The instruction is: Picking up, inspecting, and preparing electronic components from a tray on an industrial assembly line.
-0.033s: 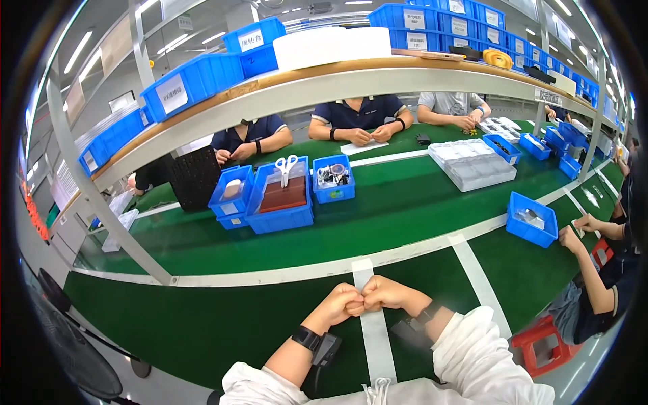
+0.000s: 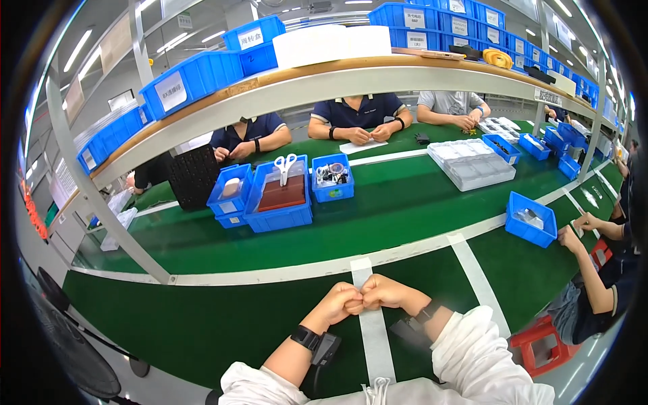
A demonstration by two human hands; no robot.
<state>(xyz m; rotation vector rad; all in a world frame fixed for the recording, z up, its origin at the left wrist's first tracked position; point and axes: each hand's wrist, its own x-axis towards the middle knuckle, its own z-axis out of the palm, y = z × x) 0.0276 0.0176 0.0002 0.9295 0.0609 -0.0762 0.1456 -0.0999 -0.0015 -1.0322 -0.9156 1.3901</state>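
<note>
Our left hand (image 2: 341, 302) and right hand (image 2: 385, 291) meet, each grip clenched, over the white strip (image 2: 374, 337) on our green worktop (image 2: 169, 317); a pale rail (image 2: 270, 277) separates us from blue bins (image 2: 278, 219).

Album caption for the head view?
The left hand and right hand meet over a pale strip on the green table.

White strip (image 2: 375, 337) and blue bins (image 2: 280, 219) a hair further left in view

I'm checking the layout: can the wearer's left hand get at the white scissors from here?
Probably not without leaning forward: the white scissors stand in a blue bin well beyond the white rail, though nothing visible blocks the left hand.
</note>
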